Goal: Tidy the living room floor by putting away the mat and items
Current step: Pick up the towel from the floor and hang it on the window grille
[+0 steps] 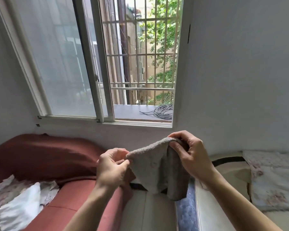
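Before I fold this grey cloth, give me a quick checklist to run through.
1. Left hand pinches one top corner: ok.
2. Right hand grips the other top corner: ok.
3. Grey cloth spread flat between the hands: not ok, its right side hangs doubled.
4. Lower edge touching nothing: cannot tell.
5. Bare spot on the red sofa to lay it down: ok.

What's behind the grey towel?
The left hand and right hand pinch the grey towel at its top. Beside it show the red sofa and white wall; the spot directly behind is covered.
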{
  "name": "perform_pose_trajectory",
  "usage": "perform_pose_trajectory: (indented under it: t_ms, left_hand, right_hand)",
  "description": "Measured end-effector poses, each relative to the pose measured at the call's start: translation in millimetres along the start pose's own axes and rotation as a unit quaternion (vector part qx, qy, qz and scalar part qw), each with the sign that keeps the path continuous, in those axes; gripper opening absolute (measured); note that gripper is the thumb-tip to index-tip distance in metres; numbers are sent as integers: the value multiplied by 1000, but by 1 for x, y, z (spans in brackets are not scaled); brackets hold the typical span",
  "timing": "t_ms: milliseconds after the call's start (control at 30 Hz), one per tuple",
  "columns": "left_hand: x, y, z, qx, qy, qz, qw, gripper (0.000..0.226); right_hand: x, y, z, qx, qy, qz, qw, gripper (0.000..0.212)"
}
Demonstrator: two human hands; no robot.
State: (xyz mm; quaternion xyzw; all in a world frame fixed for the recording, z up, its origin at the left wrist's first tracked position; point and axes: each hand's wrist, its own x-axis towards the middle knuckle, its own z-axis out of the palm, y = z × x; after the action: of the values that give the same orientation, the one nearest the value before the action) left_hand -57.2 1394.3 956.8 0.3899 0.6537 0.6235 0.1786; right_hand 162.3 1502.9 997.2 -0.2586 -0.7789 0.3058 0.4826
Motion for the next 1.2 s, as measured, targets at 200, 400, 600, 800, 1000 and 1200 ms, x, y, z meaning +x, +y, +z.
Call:
perform_pose_trajectory:
  t_ms: [200, 400, 600, 800, 1000, 1200]
  left_hand:
    - [99, -41, 16, 74, -45, -10, 996, 23]
    - [200, -71, 22, 51, -85, -21, 995, 26]
    - [284, -76, 27, -20, -85, -19, 996, 24]
    - [347, -87, 39, -140, -136, -127, 972, 36]
    - [424, -96, 76, -251, -224, -247, 909, 24]
    - [518, -81, 137, -260, -167, -194, 931, 22]
  right_hand:
    - [75, 44, 39, -26, 11, -4, 1000, 13]
    - [145, 78, 81, -65, 8, 1, 998, 13]
    - [218, 116, 111, -46, 42, 48, 997, 11]
    - [275, 167, 143, -6, 35, 69, 997, 9]
    - [337, 242, 150, 41, 39, 76, 996, 10]
    - [413, 308, 133, 95, 51, 89, 990, 12]
